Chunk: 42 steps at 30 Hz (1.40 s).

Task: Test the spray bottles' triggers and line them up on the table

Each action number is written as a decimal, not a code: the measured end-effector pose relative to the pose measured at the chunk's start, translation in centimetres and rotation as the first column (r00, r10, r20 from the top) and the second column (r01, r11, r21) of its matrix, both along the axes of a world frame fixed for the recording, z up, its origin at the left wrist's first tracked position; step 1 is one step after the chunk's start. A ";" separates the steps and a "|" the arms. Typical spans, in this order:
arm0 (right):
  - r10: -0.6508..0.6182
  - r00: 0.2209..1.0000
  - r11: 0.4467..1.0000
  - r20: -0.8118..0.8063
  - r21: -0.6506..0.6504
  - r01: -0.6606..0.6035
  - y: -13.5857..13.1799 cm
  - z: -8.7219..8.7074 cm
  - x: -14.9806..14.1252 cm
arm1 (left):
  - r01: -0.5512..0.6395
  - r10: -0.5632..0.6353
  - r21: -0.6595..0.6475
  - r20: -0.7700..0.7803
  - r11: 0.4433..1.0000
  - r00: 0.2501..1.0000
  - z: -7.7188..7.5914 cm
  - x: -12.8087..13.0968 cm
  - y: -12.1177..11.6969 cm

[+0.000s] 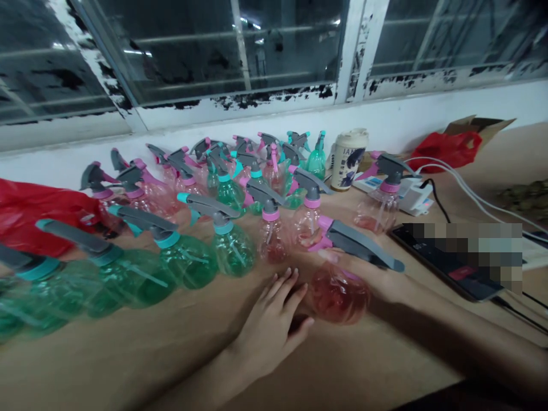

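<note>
A pink spray bottle (pixel 338 294) with a grey trigger head (pixel 362 244) stands on the wooden table (pixel 128 354) in front of me. My right hand (pixel 377 279) is wrapped round its neck and far side, under the trigger. My left hand (pixel 272 322) lies on the table with fingers stretched out, its fingertips touching the bottle's left side. Behind them stand several more pink spray bottles (pixel 272 237) and green spray bottles (pixel 231 245) in rows reaching back to the wall.
A red plastic bag (pixel 38 214) lies at the left. A paper cup (pixel 347 160), a white power strip (pixel 411 194) with cables, a phone (pixel 449 262), another red bag (pixel 445 149) and a cardboard box (pixel 479 124) occupy the right. Windows run above the white wall.
</note>
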State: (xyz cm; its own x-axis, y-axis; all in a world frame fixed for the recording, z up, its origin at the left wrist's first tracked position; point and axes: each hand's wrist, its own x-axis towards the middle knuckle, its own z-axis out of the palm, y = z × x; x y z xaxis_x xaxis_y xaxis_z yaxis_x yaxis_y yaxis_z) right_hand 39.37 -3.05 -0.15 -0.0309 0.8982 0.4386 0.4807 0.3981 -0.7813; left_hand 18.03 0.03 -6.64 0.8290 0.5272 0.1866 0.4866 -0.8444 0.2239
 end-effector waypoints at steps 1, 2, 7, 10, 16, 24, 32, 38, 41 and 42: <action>0.019 0.999 0.999 -0.039 -0.025 -0.020 0.0 0.0 0.0 | 0.003 -0.003 0.012 -0.006 1.000 1.000 0.0 0.0 0.0; 0.044 0.995 0.997 -0.093 -0.056 -0.049 0.1 0.1 -0.1 | 0.008 -0.007 0.025 -0.012 1.000 1.000 -0.1 0.0 0.1; 0.037 0.984 0.999 -0.176 -0.030 -0.043 0.2 0.7 -0.6 | 0.030 -0.029 0.046 -0.019 0.999 0.999 -0.1 0.0 0.1; 0.012 0.990 1.000 -0.142 -0.006 -0.013 0.5 0.9 -0.8 | 0.021 -0.021 0.037 0.006 0.999 1.000 -0.2 0.0 0.1; -0.018 0.996 0.999 -0.085 0.036 0.022 0.8 0.9 -0.8 | 0.008 -0.009 0.027 0.016 1.000 1.000 -0.1 0.0 0.1; 0.005 0.995 0.999 -0.095 0.034 -0.002 0.7 0.8 -0.7 | 0.012 -0.012 0.015 -0.004 1.000 1.000 0.1 0.1 0.0; 0.075 0.988 0.997 -0.134 0.023 -0.072 1.2 0.5 -0.5 | 0.015 -0.015 -0.015 -0.035 1.000 0.999 0.5 0.2 -0.1; 0.139 0.971 0.990 -0.192 0.011 -0.140 1.3 0.9 -0.5 | 0.024 -0.023 0.037 -0.042 0.999 0.999 0.3 0.1 -0.1; 0.129 0.972 0.991 -0.197 -0.002 -0.132 1.2 1.1 -0.6 | 0.031 -0.027 0.065 -0.051 0.997 0.998 0.2 0.1 -0.1; 0.121 0.974 0.992 -0.193 -0.008 -0.125 1.2 1.1 -0.6 | 0.029 -0.026 0.069 -0.053 0.997 0.998 0.2 0.1 -0.1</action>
